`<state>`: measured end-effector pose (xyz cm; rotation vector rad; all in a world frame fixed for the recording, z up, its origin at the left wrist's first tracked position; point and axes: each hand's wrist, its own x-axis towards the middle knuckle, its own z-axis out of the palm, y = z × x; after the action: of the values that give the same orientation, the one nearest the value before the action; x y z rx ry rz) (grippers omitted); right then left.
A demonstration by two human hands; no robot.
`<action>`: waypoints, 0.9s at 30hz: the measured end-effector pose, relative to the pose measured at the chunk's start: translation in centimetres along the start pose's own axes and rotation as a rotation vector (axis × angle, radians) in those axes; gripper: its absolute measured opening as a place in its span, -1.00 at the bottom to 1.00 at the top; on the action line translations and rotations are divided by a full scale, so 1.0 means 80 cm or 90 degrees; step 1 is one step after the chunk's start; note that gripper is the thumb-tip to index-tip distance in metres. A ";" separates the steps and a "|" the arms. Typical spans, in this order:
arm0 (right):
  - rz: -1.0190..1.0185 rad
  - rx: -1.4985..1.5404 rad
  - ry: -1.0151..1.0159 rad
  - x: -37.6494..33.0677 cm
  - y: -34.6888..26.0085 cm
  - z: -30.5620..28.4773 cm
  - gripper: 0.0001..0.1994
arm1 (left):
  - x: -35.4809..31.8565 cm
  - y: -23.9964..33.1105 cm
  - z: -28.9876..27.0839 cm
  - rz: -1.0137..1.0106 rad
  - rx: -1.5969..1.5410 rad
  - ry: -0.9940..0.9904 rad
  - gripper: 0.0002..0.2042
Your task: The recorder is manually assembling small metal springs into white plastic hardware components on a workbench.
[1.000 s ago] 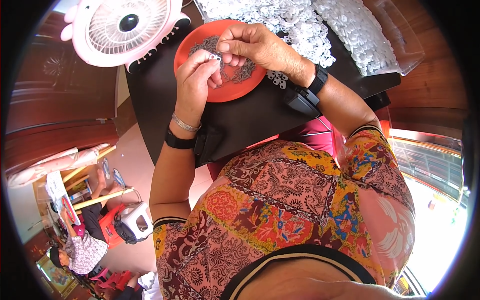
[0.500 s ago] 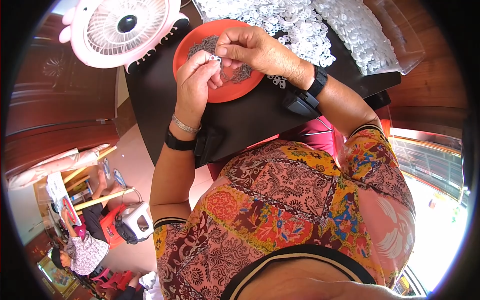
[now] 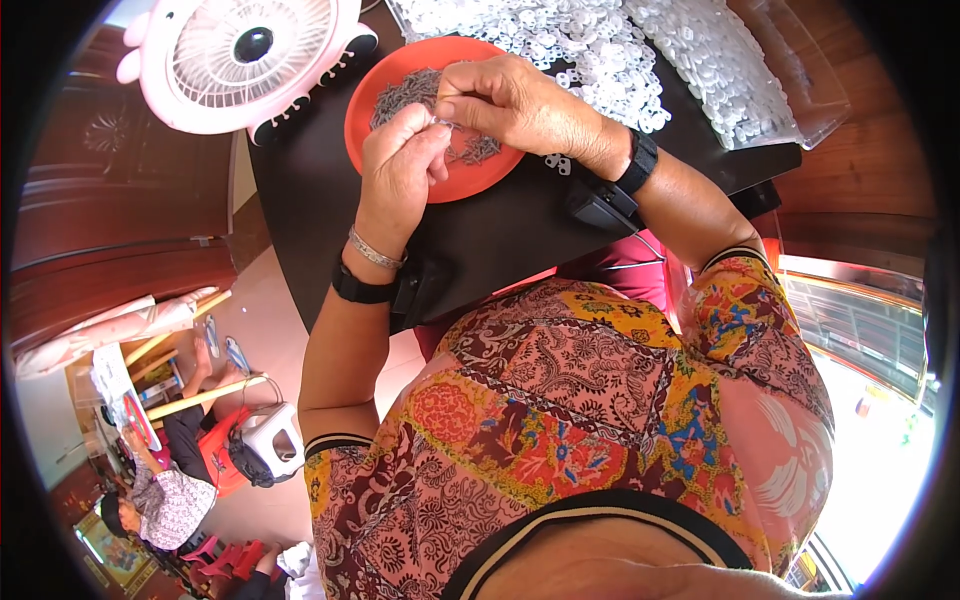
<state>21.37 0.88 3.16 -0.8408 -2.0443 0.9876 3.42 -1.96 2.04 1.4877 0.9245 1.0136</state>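
Observation:
Over an orange plate (image 3: 458, 188), my left hand (image 3: 397, 165) pinches a small white plastic piece (image 3: 438, 121), mostly covered by the fingers. My right hand (image 3: 525, 105) meets it there, thumb and forefinger closed together at the piece. Whatever the right fingertips hold is too small to make out. Many small grey screw-like parts (image 3: 400, 97) lie heaped in the plate beneath both hands. Loose white plastic pieces (image 3: 600, 65) with holes are piled beyond my right hand, and a couple lie by the plate's right edge.
A clear plastic container (image 3: 812, 108) full of white pieces stands at the far right of the black table (image 3: 310, 195). At the far left is a pink fan (image 3: 250, 60). Another person (image 3: 175, 505) sits off to the lower left, near a white-and-grey box-like object (image 3: 285, 445).
Both hands have drawn closer together and turned slightly. The white piece, plainly visible before, is now mostly hidden between the fingers. The plate has shifted very slightly.

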 end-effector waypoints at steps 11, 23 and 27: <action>0.099 -0.026 0.189 0.005 0.008 -0.014 -0.60 | 0.004 -0.010 -0.007 -0.027 0.019 0.041 -0.82; 0.288 -0.620 0.131 0.004 0.098 -0.102 -0.77 | 0.008 -0.010 -0.007 -0.054 -0.011 0.077 -0.83; 0.260 -0.605 0.135 0.002 0.094 -0.097 -0.80 | 0.008 -0.008 -0.007 -0.054 -0.009 0.070 -0.83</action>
<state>29.33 7.66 0.52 -1.8069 -2.1586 0.0205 3.12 -1.11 1.53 1.3807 1.0477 1.0465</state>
